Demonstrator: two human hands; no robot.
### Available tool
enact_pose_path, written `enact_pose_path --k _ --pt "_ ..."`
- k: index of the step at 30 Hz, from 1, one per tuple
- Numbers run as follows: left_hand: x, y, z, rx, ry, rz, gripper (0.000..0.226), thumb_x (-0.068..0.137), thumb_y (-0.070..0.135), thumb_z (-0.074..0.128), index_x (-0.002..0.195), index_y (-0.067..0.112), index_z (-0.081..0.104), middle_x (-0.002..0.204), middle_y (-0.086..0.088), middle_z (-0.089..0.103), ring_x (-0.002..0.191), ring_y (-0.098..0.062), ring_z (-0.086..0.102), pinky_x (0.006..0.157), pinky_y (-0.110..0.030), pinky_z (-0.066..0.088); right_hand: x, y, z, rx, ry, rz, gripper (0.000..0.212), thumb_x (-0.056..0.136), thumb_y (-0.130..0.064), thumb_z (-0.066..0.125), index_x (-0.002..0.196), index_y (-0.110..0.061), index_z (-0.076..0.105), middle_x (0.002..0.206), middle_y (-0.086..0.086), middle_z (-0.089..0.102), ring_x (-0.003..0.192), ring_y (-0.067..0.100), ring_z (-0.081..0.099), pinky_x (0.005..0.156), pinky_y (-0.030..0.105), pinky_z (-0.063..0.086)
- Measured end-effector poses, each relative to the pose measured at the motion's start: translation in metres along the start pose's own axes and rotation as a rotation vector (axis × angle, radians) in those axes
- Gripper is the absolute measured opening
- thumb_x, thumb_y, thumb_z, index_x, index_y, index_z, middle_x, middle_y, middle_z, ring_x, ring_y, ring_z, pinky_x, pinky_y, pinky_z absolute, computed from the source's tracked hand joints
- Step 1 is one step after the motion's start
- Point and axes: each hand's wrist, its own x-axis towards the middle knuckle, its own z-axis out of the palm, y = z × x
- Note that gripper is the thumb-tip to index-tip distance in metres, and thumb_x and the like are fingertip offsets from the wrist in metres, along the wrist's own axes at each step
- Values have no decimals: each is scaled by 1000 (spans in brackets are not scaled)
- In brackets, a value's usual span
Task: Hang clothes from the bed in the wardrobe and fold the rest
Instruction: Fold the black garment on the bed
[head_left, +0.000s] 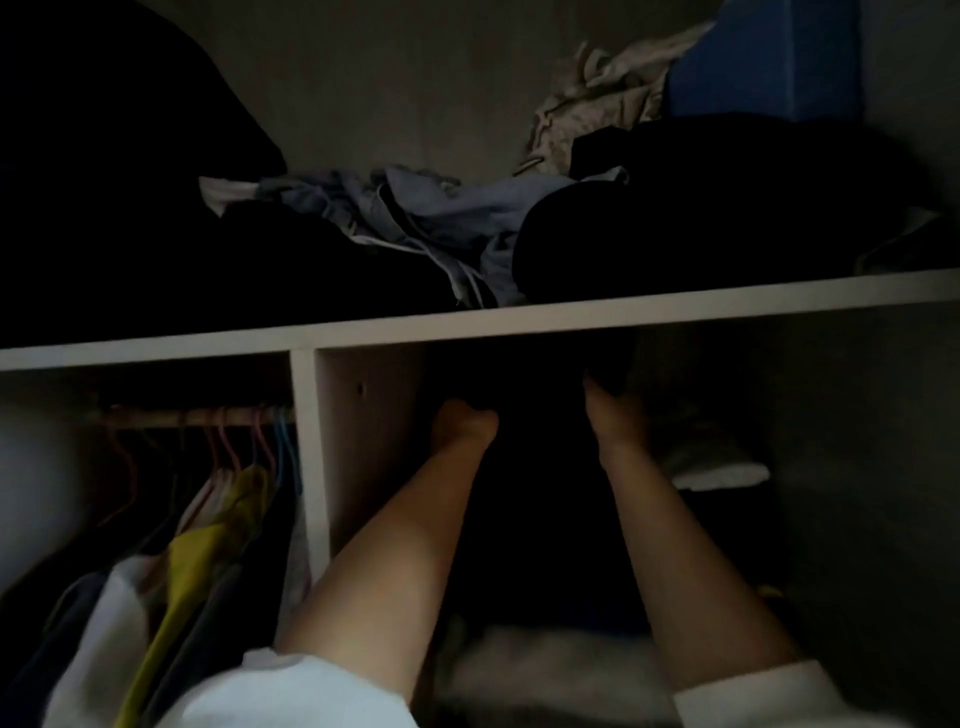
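Both arms reach up into the dim white wardrobe compartment (306, 441).
Left hand (462, 423) and right hand (613, 410) curl their fingers into a dark hanging garment (530, 467); crumpled clothes crowd the white shelf (519, 319) above.

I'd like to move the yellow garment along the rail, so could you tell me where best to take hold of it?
Grip the yellow garment near its top, just under its hanger by the rail, coming from the front. There it bunches into a narrow ridge that fingers could close round; lower down it is wedged between a white garment and dark ones.
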Motion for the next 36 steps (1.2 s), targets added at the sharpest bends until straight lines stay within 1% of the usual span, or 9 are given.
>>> enact_pose_path --k 3,6,9,11,13,17,24,27,36 --pt "45 -13 24 158 -88 18 46 100 19 37 142 1 28 147 -19 30 134 -31 32 106 -31 25 48 24 22 -215 43 29 55 97 -39 39 133 2 43 141 22 39 130 35 38 109 37 30" --pt "55 -32 45 485 89 145 54 101 15 31 147 6 5 150 -20 20 135 -31 30 107 -35 27 69 49 35 -396 127 -39 45 101 -21 31 141 -1 29 149 19 28 136 31 30 108 30 22" --pt "59 -40 57 768 120 394 46 98 10 30 143 10 29 150 -16 23 136 -29 27 108 -37 25 68 59 48 -575 325 -393 46 101 -23 27 143 -5 28 151 17 24 139 30 23 115 33 13" --pt "59 -40 57 790 -20 372 38 98 11 31 133 5 45 143 -16 38 132 -29 37 106 -38 30 66 62 47 -844 100 -425 47 100 -21 23 146 -11 22 155 12 13 143 28 12 116 42 6" --pt "58 -38 54 791 -149 284 38 101 13 30 136 3 42 145 -16 36 134 -30 35 107 -37 28 68 62 39 -1008 -41 -202 47 101 -23 26 146 -12 21 155 10 14 142 28 14 116 45 11" --pt "42 -37 42 825 -223 289 41 101 16 29 141 6 34 150 -15 28 138 -29 27 112 -37 20 57 50 28 -1199 -79 -175 48 100 -27 29 145 -11 25 153 12 21 140 29 20 115 47 15" --pt "-67 -38 -3 1072 -92 504 37 92 14 40 127 7 47 132 -14 46 124 -30 42 97 -39 39 -55 35 -6 -1176 -16 -353 27 94 -17 43 112 -7 60 123 14 56 112 29 51 87 31 42" --pt "-133 -44 -15 1106 -166 481 37 93 12 38 128 9 48 134 -14 46 124 -30 43 93 -38 41 -128 38 -49 -1159 105 -330 21 93 -12 44 102 -4 61 110 15 61 101 29 57 77 32 46" --pt "-309 -51 31 957 -455 466 34 91 12 45 123 8 54 128 -13 54 118 -30 51 90 -37 44 -328 61 -201 -1276 112 -401 27 92 -21 42 109 -9 60 115 11 58 107 32 54 71 32 42"
